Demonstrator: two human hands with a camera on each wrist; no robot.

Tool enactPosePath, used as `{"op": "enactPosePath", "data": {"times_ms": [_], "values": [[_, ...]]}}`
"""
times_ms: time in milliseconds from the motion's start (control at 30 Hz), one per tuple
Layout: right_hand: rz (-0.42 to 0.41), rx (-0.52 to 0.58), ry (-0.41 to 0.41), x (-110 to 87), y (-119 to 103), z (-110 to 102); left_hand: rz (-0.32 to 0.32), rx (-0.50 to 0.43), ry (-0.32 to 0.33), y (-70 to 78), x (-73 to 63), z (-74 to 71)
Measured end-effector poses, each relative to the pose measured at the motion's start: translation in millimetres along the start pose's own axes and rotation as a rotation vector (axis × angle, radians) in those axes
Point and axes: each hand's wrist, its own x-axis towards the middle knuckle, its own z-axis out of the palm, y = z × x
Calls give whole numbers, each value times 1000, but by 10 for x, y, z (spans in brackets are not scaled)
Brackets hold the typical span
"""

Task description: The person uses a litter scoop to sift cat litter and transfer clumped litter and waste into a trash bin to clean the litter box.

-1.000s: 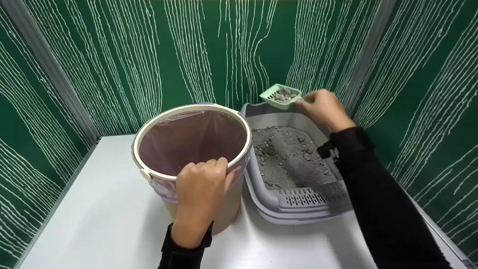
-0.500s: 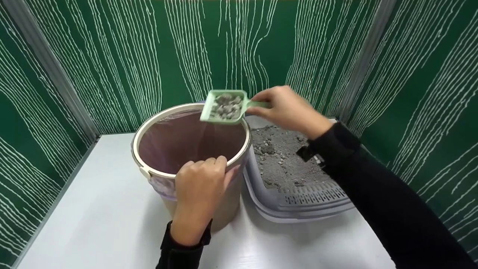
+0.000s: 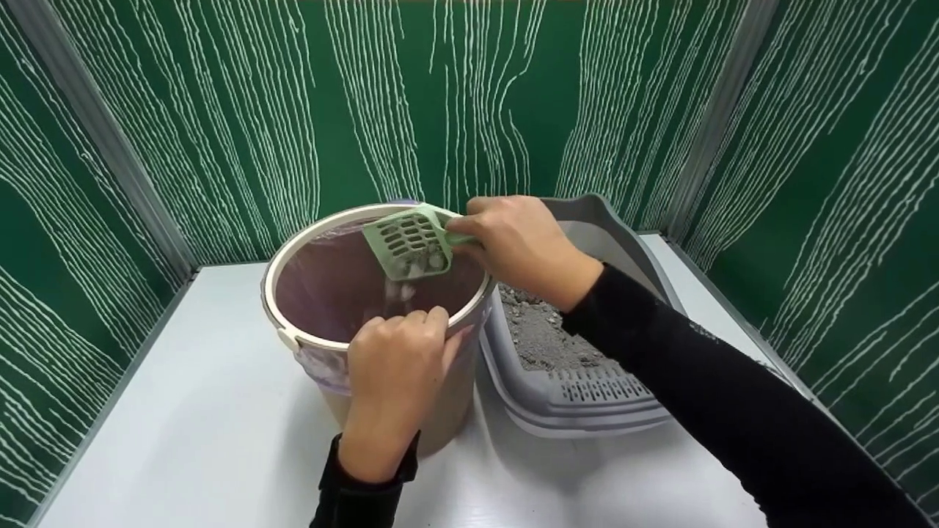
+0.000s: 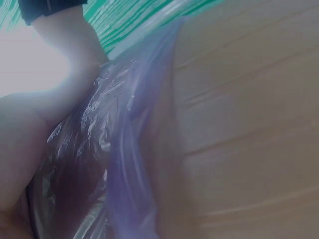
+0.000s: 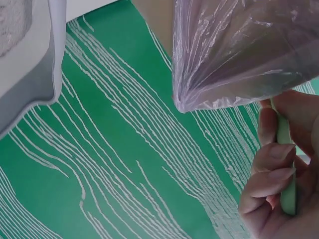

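Observation:
My left hand (image 3: 400, 367) grips the near rim of a beige trash can (image 3: 447, 418), fingers hooked over the edge. A thin purple plastic bag (image 4: 132, 164) lines the can and folds down over its outside. My right hand (image 3: 517, 242) holds a light green slotted litter scoop (image 3: 407, 242) by its handle, over the can's opening. The scoop is tipped, its slotted underside toward the head view, and grey clumps (image 3: 400, 290) drop from it into the can. In the right wrist view the fingers curl round the green handle (image 5: 286, 174).
To the right of the can stands a grey litter box (image 3: 543, 407) with grey litter (image 3: 539, 334) in it and a slotted step at its front. Both stand on a white table (image 3: 198, 411). Green walls (image 3: 499, 95) with white wavy lines enclose the back and sides.
My right hand has carried the loaded scoop left from above the litter box to over the trash can and turned it, so clumps fall out. The left hand stays on the rim.

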Motion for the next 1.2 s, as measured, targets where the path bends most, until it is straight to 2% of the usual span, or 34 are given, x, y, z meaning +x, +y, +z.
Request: {"op": "enactPosePath", "data": {"times_ms": [233, 367, 500, 600, 733, 833, 933, 1000, 1133, 1200], "values": [[-114, -100, 65, 31, -112, 9, -2, 15, 13, -13, -5, 13], [-118, -74, 91, 38, -123, -33, -5, 20, 13, -21, -7, 13], [-31, 13, 94, 38, -48, -164, -6, 17, 5, -26, -9, -3], [133, 52, 62, 33, 65, -325, -8, 3, -3, -26, -8, -20], [448, 37, -55, -41, 313, -573, -10, -12, -9, -27, -4, -33], [597, 9, -160, -160, 556, -661, -10, -8, -10, -33, -1, -41], [650, 9, -272, -303, 777, -624, -11, -1, -8, -41, -3, -42], [685, 22, -389, -396, 886, -561, -9, -1, -5, -43, 0, -35], [744, 48, -702, -572, 1020, -409, -4, -3, -2, -37, 3, -12], [742, 50, -860, -646, 1049, -326, -2, -3, 0, -33, 3, -3]]}}
